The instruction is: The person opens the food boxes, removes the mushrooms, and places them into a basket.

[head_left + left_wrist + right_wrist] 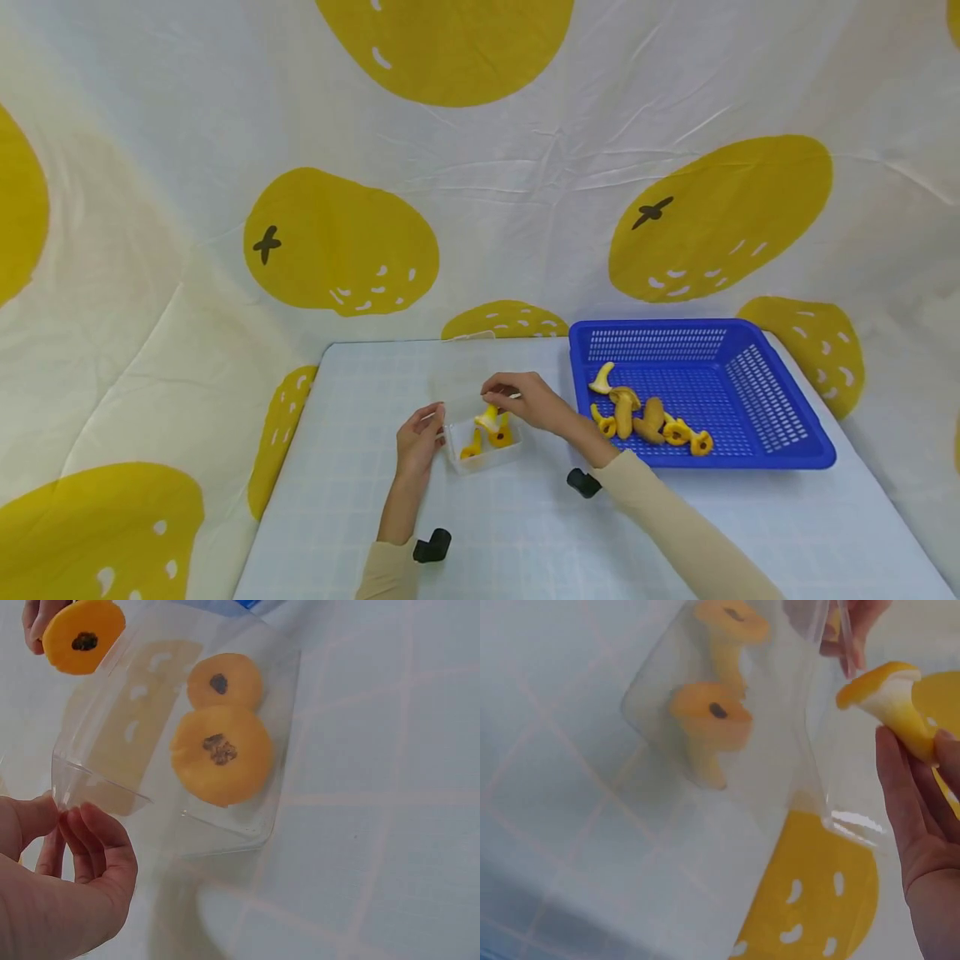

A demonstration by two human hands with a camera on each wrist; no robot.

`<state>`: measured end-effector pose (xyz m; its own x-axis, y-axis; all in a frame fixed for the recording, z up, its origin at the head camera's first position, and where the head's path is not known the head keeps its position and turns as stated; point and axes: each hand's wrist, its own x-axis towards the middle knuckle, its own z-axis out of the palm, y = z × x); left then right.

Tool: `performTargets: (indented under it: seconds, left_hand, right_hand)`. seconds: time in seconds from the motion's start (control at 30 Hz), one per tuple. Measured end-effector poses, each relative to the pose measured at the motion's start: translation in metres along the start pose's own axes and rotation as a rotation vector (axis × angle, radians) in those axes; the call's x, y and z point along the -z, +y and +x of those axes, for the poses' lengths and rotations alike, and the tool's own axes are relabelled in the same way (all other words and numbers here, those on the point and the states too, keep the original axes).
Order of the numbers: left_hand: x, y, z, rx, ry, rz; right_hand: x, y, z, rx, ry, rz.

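A clear plastic box [483,462] stands on the table with its see-through lid [461,367] raised at the back. Two yellow mushrooms lie inside, the nearer mushroom [222,756] partly covering the other mushroom [225,679] in the left wrist view. My left hand [418,446] pinches the left edge of the box between thumb and fingers. Over the box, my right hand [534,403] pinches a yellow mushroom [891,701] by its stem, with the pale-edged cap pointing away from the fingertips.
A blue plastic basket [780,400] sits to the right, holding several yellow mushrooms [677,432] and brown mushrooms [651,419] toward its left side. Behind the table hangs a white cloth [517,183] with large yellow fruit prints. A pale checked cover [322,517] lies on the table.
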<state>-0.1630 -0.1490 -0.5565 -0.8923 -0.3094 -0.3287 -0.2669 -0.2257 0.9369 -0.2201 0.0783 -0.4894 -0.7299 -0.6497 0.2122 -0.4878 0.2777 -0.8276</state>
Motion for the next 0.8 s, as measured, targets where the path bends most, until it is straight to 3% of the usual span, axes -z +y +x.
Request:
performTargets:
  seconds: [0.33, 0.6, 0.8]
  left_hand:
    - [0.000, 0.012, -0.007, 0.017, -0.014, 0.018]
    - [0.000, 0.001, -0.003, -0.001, 0.013, 0.027]
    - [-0.001, 0.010, -0.008, 0.010, -0.003, 0.039]
  right_hand:
    - [0.036, 0.009, -0.013, -0.083, 0.003, 0.089]
    - [0.067, 0.018, -0.023, -0.127, 0.096, 0.231]
    - [0.088, 0.022, -0.033, -0.212, 0.154, 0.257]
